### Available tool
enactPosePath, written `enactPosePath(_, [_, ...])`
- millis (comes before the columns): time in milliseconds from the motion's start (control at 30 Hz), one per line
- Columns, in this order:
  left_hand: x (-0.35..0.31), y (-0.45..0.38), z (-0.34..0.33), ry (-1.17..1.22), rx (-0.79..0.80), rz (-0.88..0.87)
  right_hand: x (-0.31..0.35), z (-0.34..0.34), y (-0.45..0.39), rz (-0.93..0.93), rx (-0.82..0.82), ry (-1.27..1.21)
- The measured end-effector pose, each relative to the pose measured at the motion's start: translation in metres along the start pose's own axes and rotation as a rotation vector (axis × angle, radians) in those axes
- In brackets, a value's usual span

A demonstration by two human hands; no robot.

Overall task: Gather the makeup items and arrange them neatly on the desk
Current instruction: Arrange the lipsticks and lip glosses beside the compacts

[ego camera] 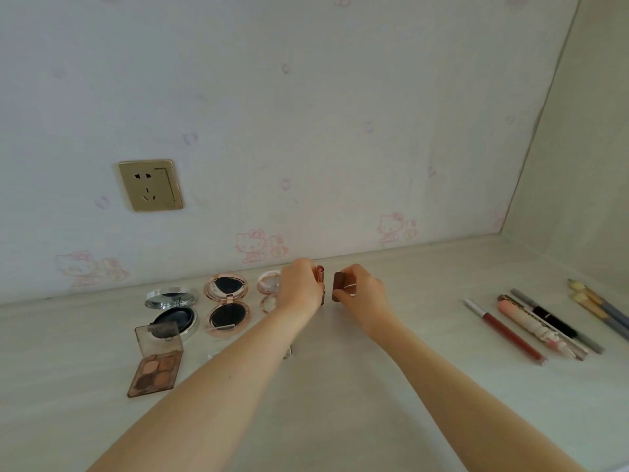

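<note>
My left hand (299,287) grips a rose-gold lipstick (320,279) standing upright near the wall. Just to its right my right hand (362,294) holds a brown lipstick (338,286), also upright. Left of the hands lie three open compacts: a silver one (172,310), a rose-gold one (226,306) and a small pale one (269,284) partly hidden by my left hand. An open brown eyeshadow palette (156,364) lies in front of them. A row of pencils and lip products lies at the right, among them a red lip gloss (503,332) and a pink pen (527,323).
The pale desk (340,403) meets a cartoon-cat wallpapered wall at the back and a side panel (578,165) at the right. A gold wall socket (151,185) sits above the compacts. Two pencils (599,306) lie at the far right. A small clear item is hidden under my left forearm.
</note>
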State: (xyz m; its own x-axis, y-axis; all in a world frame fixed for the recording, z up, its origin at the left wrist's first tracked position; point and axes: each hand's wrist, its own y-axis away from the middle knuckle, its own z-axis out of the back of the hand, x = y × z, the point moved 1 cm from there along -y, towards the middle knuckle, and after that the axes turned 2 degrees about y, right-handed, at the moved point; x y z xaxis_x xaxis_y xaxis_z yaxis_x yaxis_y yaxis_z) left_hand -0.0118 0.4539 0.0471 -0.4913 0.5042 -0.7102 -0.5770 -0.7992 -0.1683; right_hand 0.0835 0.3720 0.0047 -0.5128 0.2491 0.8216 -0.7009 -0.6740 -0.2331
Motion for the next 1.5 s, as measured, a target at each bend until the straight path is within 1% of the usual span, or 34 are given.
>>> enactPosePath(133, [0.007,-0.008,-0.002,-0.020,-0.001,0.010,-0.001,-0.011,-0.007,0.003,0.015,-0.010])
enactPosePath(267, [0.011,-0.015,-0.001,-0.014,0.009,0.023,-0.004,-0.017,-0.011,0.039,0.038,0.076])
enactPosePath(500, [0.017,-0.019,0.002,-0.026,0.019,0.052,-0.002,-0.026,-0.015,0.073,0.050,0.131])
enactPosePath(667, [0.018,-0.022,0.000,0.047,0.052,0.045,-0.006,-0.031,-0.016,0.036,0.035,0.116])
enactPosePath(800, [0.020,-0.022,0.001,0.070,0.039,0.041,-0.010,-0.033,-0.016,0.037,0.037,0.141])
enactPosePath(1133, [0.026,-0.018,0.006,-0.009,0.007,0.051,-0.015,-0.027,-0.010,0.023,0.047,0.165])
enactPosePath(1300, [0.025,-0.011,0.013,0.024,0.000,-0.013,-0.017,-0.015,0.001,0.060,0.021,0.244])
enactPosePath(1400, [0.024,-0.003,0.021,-0.001,-0.027,-0.059,-0.015,-0.005,0.011,0.098,0.026,0.357])
enactPosePath(1500, [0.022,0.010,0.029,-0.057,-0.061,-0.141,-0.011,0.009,0.025,0.117,0.045,0.466])
